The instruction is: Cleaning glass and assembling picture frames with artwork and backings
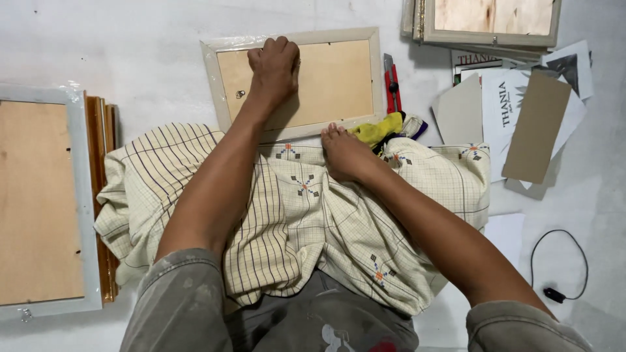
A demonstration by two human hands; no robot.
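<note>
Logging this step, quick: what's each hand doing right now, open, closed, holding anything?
Left hand: fingers curled, pressing on the picture frame's backing board; holding nothing visible.
Right hand: flat, open, resting on the checked cloth; holding nothing.

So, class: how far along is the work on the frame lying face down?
Done: the backing board sits inside the pale frame, a small metal ring on it. In hand: the left hand presses on that board; the right hand rests on the checked cloth. Left: whether the board is fastened cannot be seen.
</note>
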